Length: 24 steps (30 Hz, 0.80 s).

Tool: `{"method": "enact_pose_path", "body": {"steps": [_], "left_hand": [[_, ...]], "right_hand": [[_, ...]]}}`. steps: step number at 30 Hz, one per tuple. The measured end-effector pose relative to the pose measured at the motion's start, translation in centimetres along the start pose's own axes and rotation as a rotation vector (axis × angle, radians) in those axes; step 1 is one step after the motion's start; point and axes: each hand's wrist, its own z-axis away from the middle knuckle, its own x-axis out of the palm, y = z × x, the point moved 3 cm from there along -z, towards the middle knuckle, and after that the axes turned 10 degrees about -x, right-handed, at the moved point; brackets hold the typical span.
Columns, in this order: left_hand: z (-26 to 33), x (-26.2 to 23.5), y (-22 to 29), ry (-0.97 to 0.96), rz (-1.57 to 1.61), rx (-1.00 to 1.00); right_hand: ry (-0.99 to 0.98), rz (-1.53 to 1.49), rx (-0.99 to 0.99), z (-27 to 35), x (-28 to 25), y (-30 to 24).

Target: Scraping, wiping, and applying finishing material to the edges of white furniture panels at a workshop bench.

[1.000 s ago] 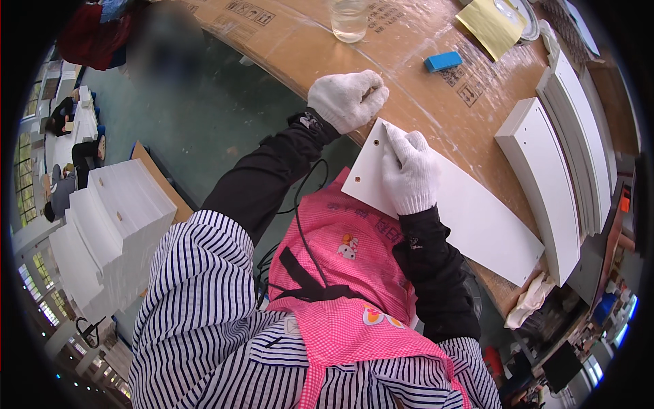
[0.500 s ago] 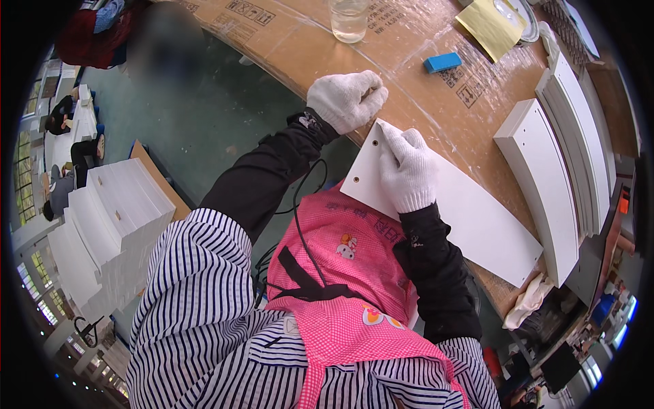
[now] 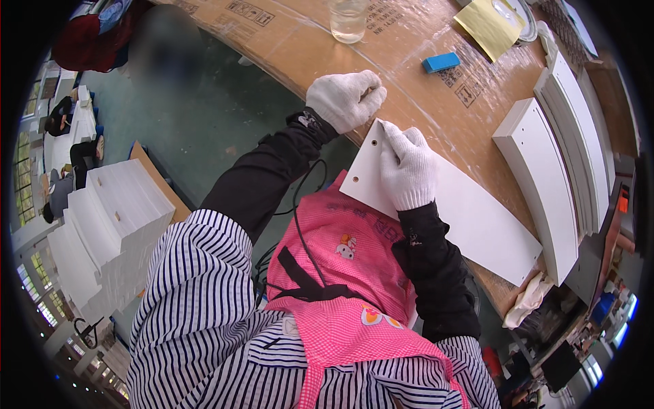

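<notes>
A long white panel (image 3: 463,211) lies slanted across the near table edge, its upper left end showing two small dark-rimmed holes. My right hand (image 3: 411,167), in a white knit glove, rests on that end. Its fingers are bent together, one reaching to the panel's top corner; anything in them is hidden. Just beyond the corner, apart from the panel, my gloved left hand (image 3: 345,101) is closed with fingertips and thumb together. What it pinches, if anything, cannot be made out.
Curved white panels (image 3: 541,184) lie at the right, beside a crumpled white cloth (image 3: 528,301). On the cardboard-covered table (image 3: 293,51) are a blue block (image 3: 441,63), yellow paper (image 3: 492,31) and a cup of liquid (image 3: 348,24). Stacked white boards (image 3: 112,225) stand at left; people sit beyond.
</notes>
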Motion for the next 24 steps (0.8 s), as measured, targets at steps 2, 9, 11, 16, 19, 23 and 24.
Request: {"method": "enact_pose_path", "body": {"steps": [2, 9, 11, 16, 19, 23, 24], "left_hand": [[0.2, 0.3, -0.3, 0.007, -0.016, -0.010], [-1.9, -0.3, 0.3, -0.090, 0.213, -0.290], [-1.4, -1.0, 2.8, -0.061, 0.112, -0.321], [9.6, 6.1, 15.5, -0.486, -0.081, 0.370], [12.6, 9.7, 16.4, -0.507, -0.129, 0.518], [10.9, 7.6, 11.4, -0.397, -0.173, 0.415], [10.0, 5.7, 8.6, -0.378, -0.313, 0.308]], "right_hand": [[0.000, -0.009, -0.004, 0.1, 0.0, 0.1], [0.226, -0.441, 0.301, 3.2, -3.1, 4.9], [0.498, -0.865, 0.459, 5.6, -4.9, 7.7], [0.716, -1.596, 0.206, 13.3, -10.1, 12.3], [0.823, -1.655, 0.186, 15.9, -11.5, 14.0], [0.815, -1.663, 0.153, 16.2, -11.4, 14.8], [0.787, -1.695, 0.089, 16.1, -11.4, 14.8]]}}
